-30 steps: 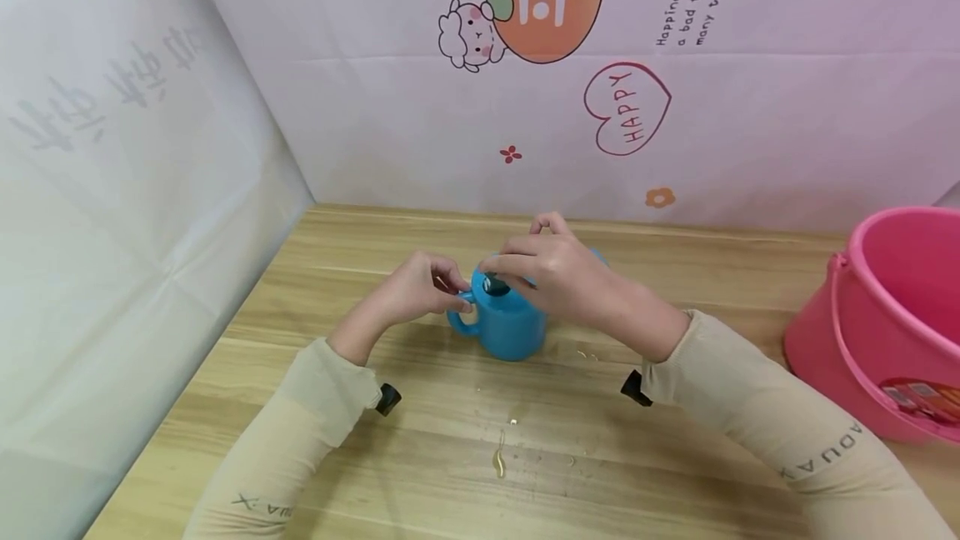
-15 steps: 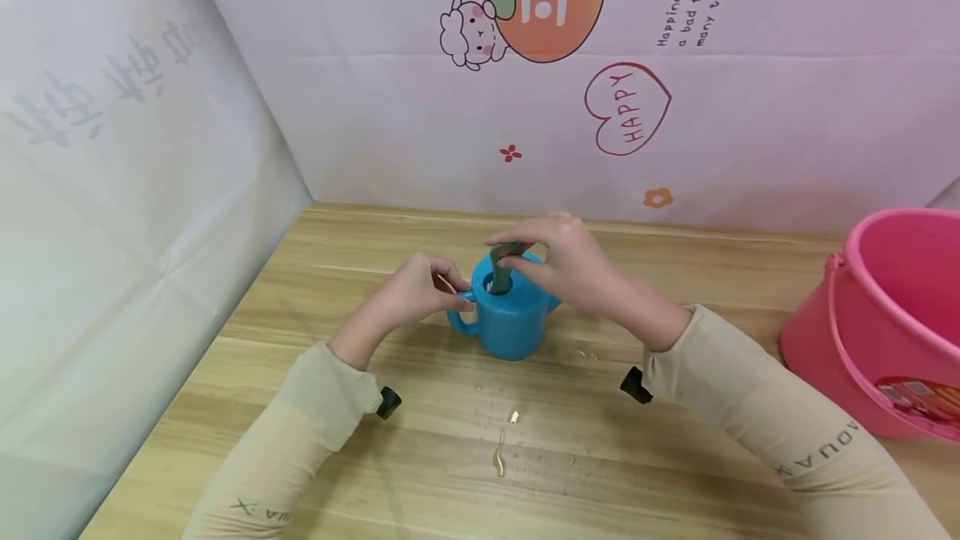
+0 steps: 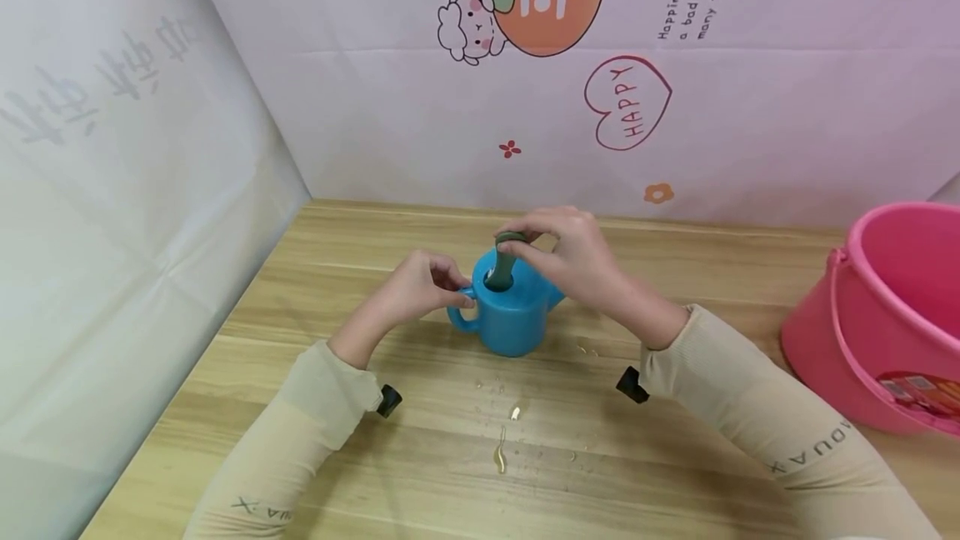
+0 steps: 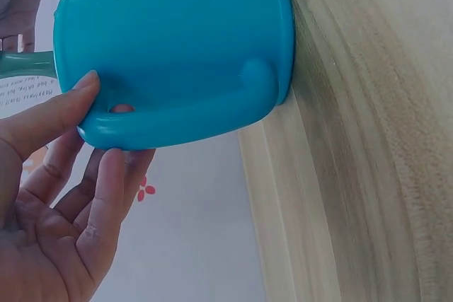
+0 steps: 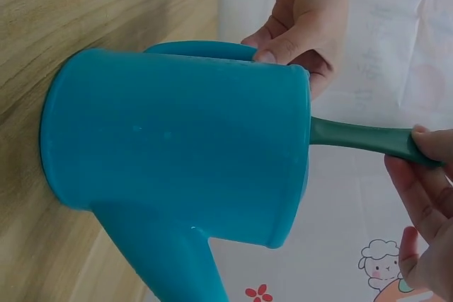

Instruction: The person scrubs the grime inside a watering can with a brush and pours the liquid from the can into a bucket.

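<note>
A blue watering can (image 3: 512, 327) stands upright on the wooden table, with its spout (image 5: 159, 249) pointing away to the right. My left hand (image 3: 420, 288) pinches the top of the can's handle (image 4: 177, 126) between thumb and fingers. Above the round opening, my right hand (image 3: 577, 252) grips the end of a green-handled brush (image 5: 361, 136). The brush leans up out of the can; its lower end is hidden inside, with a bit of white showing at the opening in the head view.
A pink bucket (image 3: 840, 357) with a handle stands at the right side of the table. Small puddles and drops of water (image 3: 500, 458) lie in front of the can. A printed white cloth (image 3: 405, 132) hangs behind the table and along its left side.
One second ago my right hand was low over the opening; it has risen, drawing more of the green handle out of the can. My left hand keeps its hold on the can's handle.
</note>
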Demonstrator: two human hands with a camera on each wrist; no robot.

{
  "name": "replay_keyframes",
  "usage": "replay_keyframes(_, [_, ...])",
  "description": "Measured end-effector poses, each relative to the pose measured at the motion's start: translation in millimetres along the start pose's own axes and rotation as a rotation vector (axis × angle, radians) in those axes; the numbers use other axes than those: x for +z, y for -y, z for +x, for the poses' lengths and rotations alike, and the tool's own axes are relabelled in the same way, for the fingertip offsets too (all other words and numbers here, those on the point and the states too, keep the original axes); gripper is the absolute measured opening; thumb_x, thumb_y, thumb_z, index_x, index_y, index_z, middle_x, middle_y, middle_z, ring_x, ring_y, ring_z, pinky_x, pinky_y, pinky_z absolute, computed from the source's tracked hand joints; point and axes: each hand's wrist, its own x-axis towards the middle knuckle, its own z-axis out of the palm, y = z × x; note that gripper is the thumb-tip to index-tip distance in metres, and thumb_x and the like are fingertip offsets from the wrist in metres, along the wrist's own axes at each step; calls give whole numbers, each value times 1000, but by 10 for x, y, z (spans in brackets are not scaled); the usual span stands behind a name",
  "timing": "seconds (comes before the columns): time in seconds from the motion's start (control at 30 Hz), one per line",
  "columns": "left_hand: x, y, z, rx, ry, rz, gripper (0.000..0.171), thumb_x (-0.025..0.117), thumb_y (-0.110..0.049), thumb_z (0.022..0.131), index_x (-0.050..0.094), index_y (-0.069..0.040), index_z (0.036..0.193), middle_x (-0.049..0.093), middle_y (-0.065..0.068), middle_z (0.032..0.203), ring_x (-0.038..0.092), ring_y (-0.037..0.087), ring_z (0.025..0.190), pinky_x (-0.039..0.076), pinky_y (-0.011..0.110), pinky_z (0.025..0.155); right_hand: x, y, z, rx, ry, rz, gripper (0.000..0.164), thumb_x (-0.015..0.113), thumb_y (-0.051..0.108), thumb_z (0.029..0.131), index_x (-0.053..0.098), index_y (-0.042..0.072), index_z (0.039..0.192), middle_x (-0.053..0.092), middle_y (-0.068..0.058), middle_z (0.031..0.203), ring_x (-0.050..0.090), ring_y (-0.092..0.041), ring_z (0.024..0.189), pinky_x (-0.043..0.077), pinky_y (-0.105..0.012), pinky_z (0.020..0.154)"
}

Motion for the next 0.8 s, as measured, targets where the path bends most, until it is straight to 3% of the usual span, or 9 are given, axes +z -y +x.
replay_keyframes(0.33, [-15,-22,-25,5,5,14,9,82,-5,87,76,0,92,72,6,87,65,19,79,55,30,72,11,32,33,-80,-9,-22,17,80,-3,86,78,-1,103,77,-6,91,71,-20,81,48,-47,87])
replay_keyframes(0.8, [14,-37,12,-1,27,44,7,80,-4,89,73,-2,90,70,7,85,63,19,79,54,31,71,9,71,83,-94,19,-67,16,79,-2,88,79,-1,104,75,-7,89,70,-20,79,55,-38,73])
